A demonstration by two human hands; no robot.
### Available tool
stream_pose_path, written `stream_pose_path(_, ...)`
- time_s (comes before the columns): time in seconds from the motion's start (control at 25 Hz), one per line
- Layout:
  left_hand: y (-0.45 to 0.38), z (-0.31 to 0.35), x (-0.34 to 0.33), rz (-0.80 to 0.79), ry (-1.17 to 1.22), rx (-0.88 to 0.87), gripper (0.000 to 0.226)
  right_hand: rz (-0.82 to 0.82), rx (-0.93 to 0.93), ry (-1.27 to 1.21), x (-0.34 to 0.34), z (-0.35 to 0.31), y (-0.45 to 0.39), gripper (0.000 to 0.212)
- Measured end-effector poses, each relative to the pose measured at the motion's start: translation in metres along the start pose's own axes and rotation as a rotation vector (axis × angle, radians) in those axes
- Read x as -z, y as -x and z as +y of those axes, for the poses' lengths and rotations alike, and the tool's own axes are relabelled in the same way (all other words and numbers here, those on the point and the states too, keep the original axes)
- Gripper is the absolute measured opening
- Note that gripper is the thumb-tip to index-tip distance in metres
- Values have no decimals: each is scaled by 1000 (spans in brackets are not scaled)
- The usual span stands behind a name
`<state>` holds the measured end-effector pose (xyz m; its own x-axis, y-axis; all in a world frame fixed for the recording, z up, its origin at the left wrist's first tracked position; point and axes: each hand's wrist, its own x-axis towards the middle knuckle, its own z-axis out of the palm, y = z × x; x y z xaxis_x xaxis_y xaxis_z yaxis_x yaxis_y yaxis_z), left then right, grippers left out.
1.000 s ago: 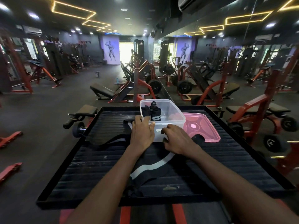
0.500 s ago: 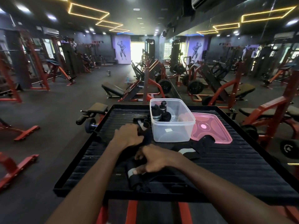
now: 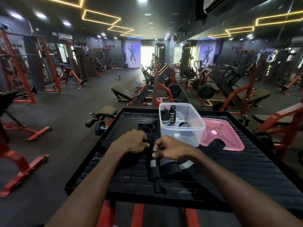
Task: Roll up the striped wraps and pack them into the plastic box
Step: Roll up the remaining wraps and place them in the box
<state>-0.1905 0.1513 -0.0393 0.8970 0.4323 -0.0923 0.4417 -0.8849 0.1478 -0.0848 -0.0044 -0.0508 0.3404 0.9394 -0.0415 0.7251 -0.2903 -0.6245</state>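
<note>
A black wrap with grey-white stripes (image 3: 164, 167) lies bunched on the black ribbed platform (image 3: 246, 174), just in front of the clear plastic box (image 3: 188, 133). My left hand (image 3: 132, 141) pinches the wrap's strip at its upper part. Just to the right, my right hand (image 3: 168, 149) pinches the same wrap, thumb and fingers closed on it. Inside the box, two rolled striped wraps (image 3: 168, 115) stand upright and a third rolled wrap (image 3: 183, 124) lies beside them. Another black wrap (image 3: 214, 145) lies to the right, partly over the lid.
The pink box lid (image 3: 229, 135) lies upturned on the platform right of the box. A raised rim runs around the platform. Red and black gym machines, benches and weight plates stand all around; a padded roller bar (image 3: 98, 118) sticks out at the platform's left.
Both hands left the box's front wall, came back toward me and took hold of the loose wrap. The camera view shifted, so the box now sits further right.
</note>
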Motion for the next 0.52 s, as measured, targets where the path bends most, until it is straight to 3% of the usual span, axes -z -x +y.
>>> stream_pose_path(0.16,10,8,12,-117,-6,2,14,236,-128,-151,10,6,-3,18)
stream_pose_path(0.4,20,18,15,-125,-123,103,27,480,-229,-331,12,12,-9,23)
stream_pose_path(0.52,17,16,22,-95,-27,108,30,571,-227,-459,7,11,-16,20)
